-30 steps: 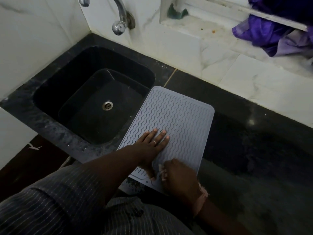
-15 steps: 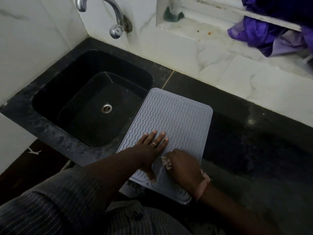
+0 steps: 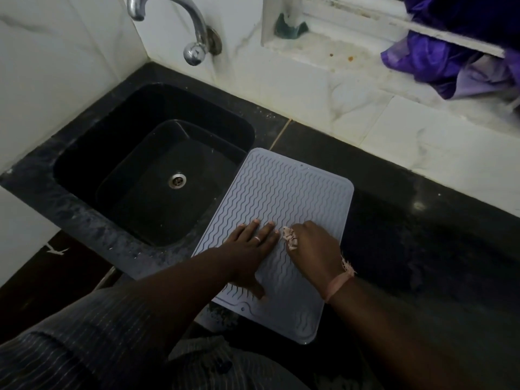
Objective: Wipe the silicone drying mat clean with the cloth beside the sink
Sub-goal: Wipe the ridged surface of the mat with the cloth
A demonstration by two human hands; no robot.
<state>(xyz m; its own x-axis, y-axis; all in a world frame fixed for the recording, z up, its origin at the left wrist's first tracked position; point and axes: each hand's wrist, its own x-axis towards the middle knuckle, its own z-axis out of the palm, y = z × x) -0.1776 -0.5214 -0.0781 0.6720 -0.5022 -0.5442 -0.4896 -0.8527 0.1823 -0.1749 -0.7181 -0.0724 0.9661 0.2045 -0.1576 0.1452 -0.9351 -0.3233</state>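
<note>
The left hand (image 3: 250,249) lies flat, fingers straight, on the wavy-ribbed grey silicone mat (image 3: 284,198). Just right of it, the right hand (image 3: 312,246) grips a crumpled pale cloth (image 3: 289,237) against the mat, beside the glossy black sink (image 3: 152,153).

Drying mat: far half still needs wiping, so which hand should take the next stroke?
Right. The right hand already grips the small cloth on the drying mat, with bare mat ahead. The left hand lies flat, fingers straight, pressing the mat, probably steadying it.
</note>
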